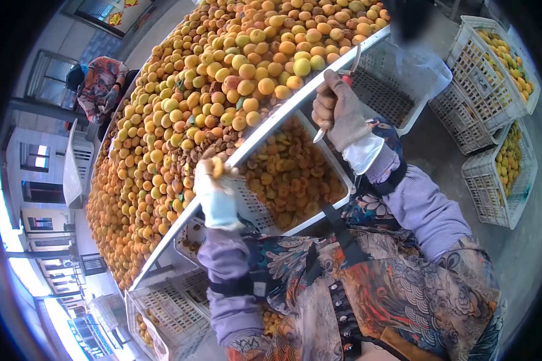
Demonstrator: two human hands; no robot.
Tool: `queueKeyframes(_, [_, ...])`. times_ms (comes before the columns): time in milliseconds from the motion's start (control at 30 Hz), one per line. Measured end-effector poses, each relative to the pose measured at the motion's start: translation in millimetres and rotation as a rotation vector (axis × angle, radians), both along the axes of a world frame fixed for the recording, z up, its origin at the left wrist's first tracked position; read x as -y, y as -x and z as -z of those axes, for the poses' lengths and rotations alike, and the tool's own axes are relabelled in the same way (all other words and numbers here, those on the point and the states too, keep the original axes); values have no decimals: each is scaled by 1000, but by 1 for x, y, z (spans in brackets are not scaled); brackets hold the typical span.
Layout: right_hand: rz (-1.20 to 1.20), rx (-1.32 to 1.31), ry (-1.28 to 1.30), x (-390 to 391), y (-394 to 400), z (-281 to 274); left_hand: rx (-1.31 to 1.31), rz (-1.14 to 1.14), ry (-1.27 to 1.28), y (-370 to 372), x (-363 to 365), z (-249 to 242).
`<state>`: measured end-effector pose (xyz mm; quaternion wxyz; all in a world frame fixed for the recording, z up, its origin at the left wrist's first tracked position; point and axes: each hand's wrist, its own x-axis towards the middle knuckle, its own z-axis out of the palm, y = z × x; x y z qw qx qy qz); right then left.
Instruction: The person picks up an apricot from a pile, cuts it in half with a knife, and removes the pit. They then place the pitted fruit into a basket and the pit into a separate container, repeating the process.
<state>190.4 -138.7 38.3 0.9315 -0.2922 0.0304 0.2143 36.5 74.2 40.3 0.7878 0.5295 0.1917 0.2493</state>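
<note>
My right hand (338, 111), in a pale glove, is closed around a thin tool with a curved metal tip (356, 58) and a bit of red near it. It is raised over the near edge of the table. My left hand (214, 180), white-gloved and slightly blurred, pinches an apricot piece (218, 168) at the same edge. Whole apricots (223, 78) are heaped just beyond both hands. Brown pits (193, 154) lie beside my left fingers. Below and between the hands, a white crate (348, 188) holds many split apricots (292, 174).
At right, stacked white crates (473, 72) hold more fruit. Another crate (412, 117) with clear plastic over its rim stands below the table edge (271, 120). More crates (168, 310) sit at lower left. Another person (102, 87) works across the heap.
</note>
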Motion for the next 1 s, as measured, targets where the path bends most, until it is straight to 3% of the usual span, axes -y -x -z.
queueKeyframes(67, [6, -69, 20, 1, -1, -4, -92, -113, 31, -12, -32, -1])
queueKeyframes(167, [-48, -77, 12, 1, -9, 8, -257, -298, -265, -30, -64, -10])
queueKeyframes(333, [-116, 10, 102, -1, -12, 14, -381, -470, -450, -36, -100, -18])
queueKeyframes(400, [-267, -11, 578, 0, -8, 11, -392, -520, -550, -36, -98, -20])
queueKeyframes(467, [-292, 58, 549, 0, -2, 16, -352, -322, -486, -27, -76, -27])
queueKeyframes(533, [-360, 190, 619, -4, -2, 20, -376, -140, -604, -20, -43, -27])
queueKeyframes(567, [-381, 251, 651, -2, 0, 20, -389, -93, -924, -16, -33, -15])
queueKeyframes(633, [-396, 292, 650, 1, 4, 17, -414, 94, -1163, -9, -7, -11])
queueKeyframes(733, [-439, 328, 661, 6, 7, 17, -448, 29, -1258, -19, -7, -2])
queueKeyframes(867, [-447, 257, 633, 6, 10, 18, -334, -21, -934, -75, -26, 0])
queueKeyframes(1000, [-466, 242, 650, 8, 6, 27, -331, -80, -1300, -142, -39, 6])
